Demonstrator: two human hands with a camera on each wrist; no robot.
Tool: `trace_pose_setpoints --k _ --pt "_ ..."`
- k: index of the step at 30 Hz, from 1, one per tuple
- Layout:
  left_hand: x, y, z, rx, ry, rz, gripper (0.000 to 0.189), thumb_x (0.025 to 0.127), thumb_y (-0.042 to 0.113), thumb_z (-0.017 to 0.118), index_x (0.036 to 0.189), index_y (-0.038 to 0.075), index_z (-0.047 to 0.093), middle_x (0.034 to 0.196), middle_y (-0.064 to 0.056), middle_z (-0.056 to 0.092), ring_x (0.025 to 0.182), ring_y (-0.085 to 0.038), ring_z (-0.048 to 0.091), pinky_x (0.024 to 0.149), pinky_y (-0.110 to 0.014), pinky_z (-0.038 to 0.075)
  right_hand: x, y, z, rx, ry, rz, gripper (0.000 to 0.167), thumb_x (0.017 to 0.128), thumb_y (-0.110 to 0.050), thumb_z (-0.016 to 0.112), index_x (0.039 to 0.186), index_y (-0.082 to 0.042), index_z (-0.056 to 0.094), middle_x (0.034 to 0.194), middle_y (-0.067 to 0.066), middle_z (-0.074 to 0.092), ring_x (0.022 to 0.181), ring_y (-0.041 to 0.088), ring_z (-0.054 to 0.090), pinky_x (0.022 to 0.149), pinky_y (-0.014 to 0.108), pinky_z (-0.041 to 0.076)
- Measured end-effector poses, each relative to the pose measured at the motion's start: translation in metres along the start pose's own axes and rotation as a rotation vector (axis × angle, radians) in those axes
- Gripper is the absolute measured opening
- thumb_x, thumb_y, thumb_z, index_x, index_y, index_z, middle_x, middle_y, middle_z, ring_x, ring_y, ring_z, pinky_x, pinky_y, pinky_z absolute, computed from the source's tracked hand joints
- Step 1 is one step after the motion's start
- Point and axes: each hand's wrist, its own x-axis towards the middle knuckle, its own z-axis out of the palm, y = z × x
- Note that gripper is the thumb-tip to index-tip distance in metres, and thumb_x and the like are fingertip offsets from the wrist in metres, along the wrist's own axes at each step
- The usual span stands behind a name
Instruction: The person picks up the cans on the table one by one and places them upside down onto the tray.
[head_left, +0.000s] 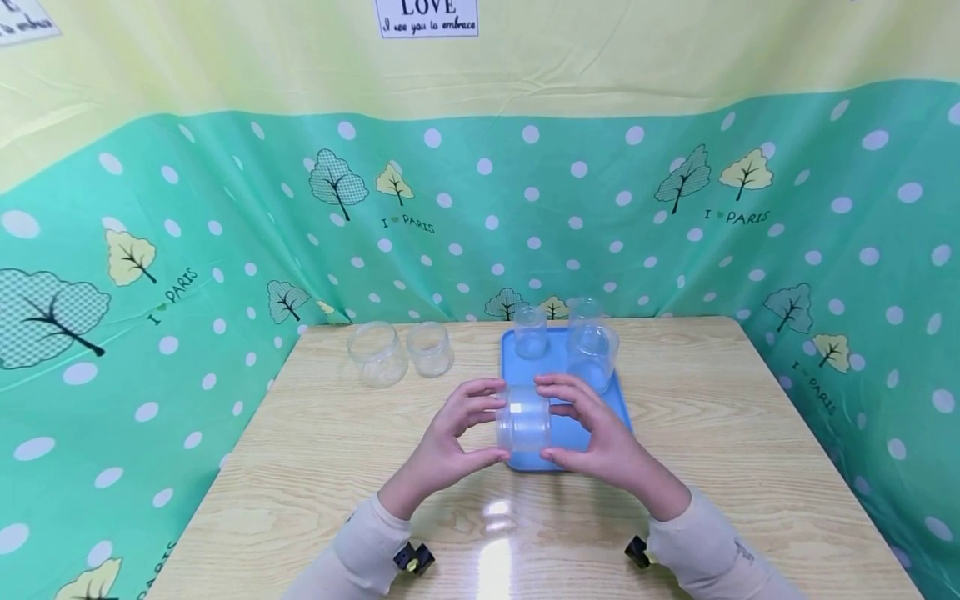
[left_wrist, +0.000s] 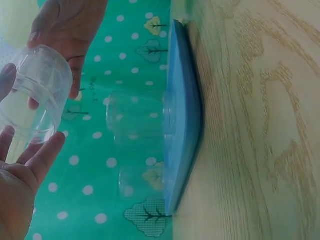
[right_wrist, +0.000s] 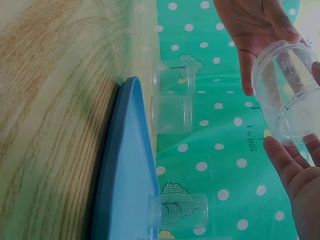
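Observation:
A clear plastic jar (head_left: 523,421) lies sideways in the air between my two hands, above the front part of a blue tray (head_left: 555,354). My left hand (head_left: 450,437) grips its rim end, fingertips on top and thumb below. At the other end, my right hand (head_left: 603,433) holds the jar's base in the same way. The left wrist view shows the mouth of the jar (left_wrist: 42,95) facing the left hand. Several clear jars stand on the tray, among them a small one (head_left: 531,333) at the back left and a wider one (head_left: 592,358) on the right.
Left of the tray, a wide clear jar (head_left: 377,354) and a smaller clear jar (head_left: 431,350) stand on the wooden table (head_left: 300,492). A green dotted curtain (head_left: 480,225) hangs behind the table and along both sides.

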Motion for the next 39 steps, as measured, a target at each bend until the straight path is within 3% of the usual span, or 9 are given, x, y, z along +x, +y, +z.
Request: trace_pose_setpoints --k 8,13,19,22,27,32,39 --pt "0.001 0.003 0.0 0.02 -0.001 0.003 0.069 0.072 -0.019 0.082 0.133 -0.003 0.054 0.144 -0.034 0.042 0.135 -0.042 0.049 0.1 -0.05 0.056 0.0 0.0 0.002 -0.038 0.023 0.0 0.082 0.076 0.006 0.087 0.147 -0.005 0.047 0.153 0.016 0.043 0.14 0.019 0.045 0.103 0.042 0.055" --pt "-0.003 -0.01 -0.001 0.019 0.004 0.007 0.07 0.071 -0.019 0.083 0.132 -0.006 0.053 0.144 -0.036 0.041 0.134 -0.047 0.047 0.1 -0.05 0.056 0.0 0.003 0.002 -0.044 0.042 -0.007 0.083 0.071 0.012 0.087 0.143 0.002 0.047 0.15 0.022 0.044 0.139 0.016 0.045 0.099 0.049 0.056" --pt "-0.01 -0.027 -0.006 0.007 0.02 -0.01 0.073 0.069 -0.02 0.084 0.133 -0.007 0.052 0.145 -0.033 0.043 0.135 -0.044 0.048 0.095 -0.056 0.056 0.001 -0.001 -0.002 -0.029 0.038 0.011 0.08 0.074 0.009 0.087 0.144 0.001 0.048 0.152 0.02 0.044 0.139 0.017 0.046 0.104 0.033 0.054" --pt "-0.009 -0.025 -0.01 0.025 0.026 -0.015 0.071 0.07 -0.02 0.083 0.133 -0.006 0.053 0.143 -0.032 0.045 0.134 -0.044 0.05 0.093 -0.06 0.055 0.001 -0.002 -0.004 -0.02 0.035 0.016 0.078 0.078 0.004 0.086 0.146 -0.003 0.048 0.153 0.017 0.043 0.139 0.02 0.046 0.105 0.032 0.053" --pt "-0.001 -0.007 -0.013 0.105 0.049 -0.029 0.066 0.072 -0.016 0.084 0.131 -0.002 0.057 0.139 -0.032 0.049 0.128 -0.048 0.051 0.092 -0.059 0.057 0.002 -0.002 -0.009 -0.026 0.032 0.004 0.077 0.08 0.001 0.086 0.146 -0.003 0.047 0.153 0.016 0.043 0.139 0.023 0.046 0.105 0.037 0.053" --pt "0.003 0.003 -0.014 0.194 0.078 -0.083 0.058 0.077 -0.011 0.084 0.129 -0.002 0.06 0.138 -0.028 0.053 0.127 -0.044 0.053 0.09 -0.056 0.058 0.003 -0.002 -0.011 -0.041 0.039 -0.002 0.079 0.077 0.005 0.086 0.145 -0.001 0.047 0.153 0.016 0.044 0.14 0.022 0.046 0.105 0.034 0.053" --pt "0.002 0.001 -0.014 0.227 0.121 -0.241 0.049 0.086 -0.003 0.079 0.131 0.0 0.06 0.14 -0.018 0.056 0.129 -0.034 0.054 0.088 -0.054 0.06 0.008 -0.001 -0.009 -0.073 0.052 0.011 0.082 0.074 0.005 0.088 0.145 -0.002 0.048 0.153 0.017 0.044 0.139 0.02 0.046 0.104 0.041 0.054"
